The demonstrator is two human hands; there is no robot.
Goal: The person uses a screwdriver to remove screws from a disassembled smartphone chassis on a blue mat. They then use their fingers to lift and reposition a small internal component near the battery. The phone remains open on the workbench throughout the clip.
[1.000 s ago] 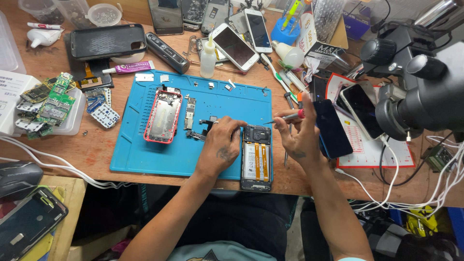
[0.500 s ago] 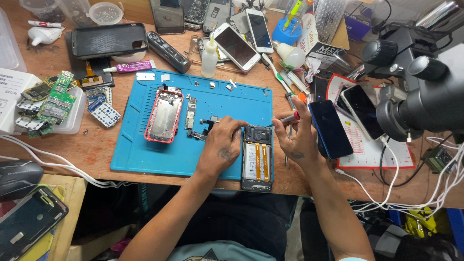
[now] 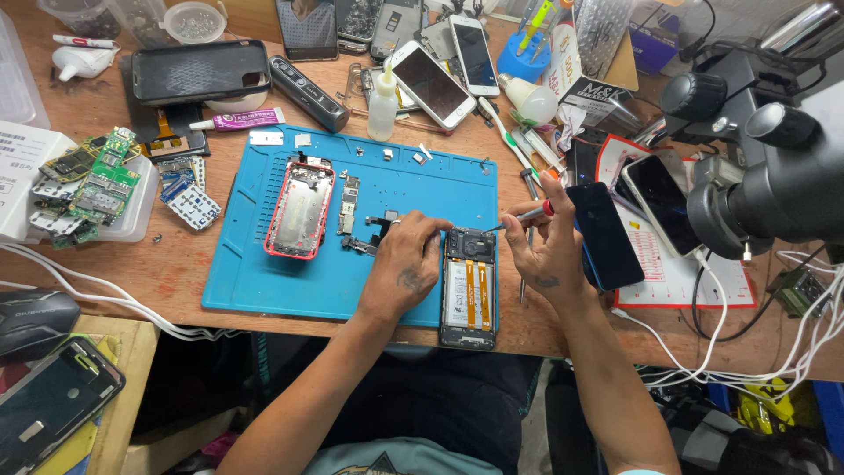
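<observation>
An opened phone with its battery and orange flex cables showing lies on the right edge of a blue work mat. My left hand rests on the mat and presses against the phone's left side near the top. My right hand grips a small screwdriver with a red collar, its tip pointing at the phone's top end. A red empty phone shell and a loose circuit board lie on the mat to the left.
A microscope stands at the right beside two dark phones on a white pad. Several phones, a squeeze bottle and tools crowd the back. A tray of circuit boards sits at left; cables hang off the front edge.
My right hand has shifted slightly left, bringing the screwdriver tip closer to the top of the opened phone. My left hand has stayed against the phone.
</observation>
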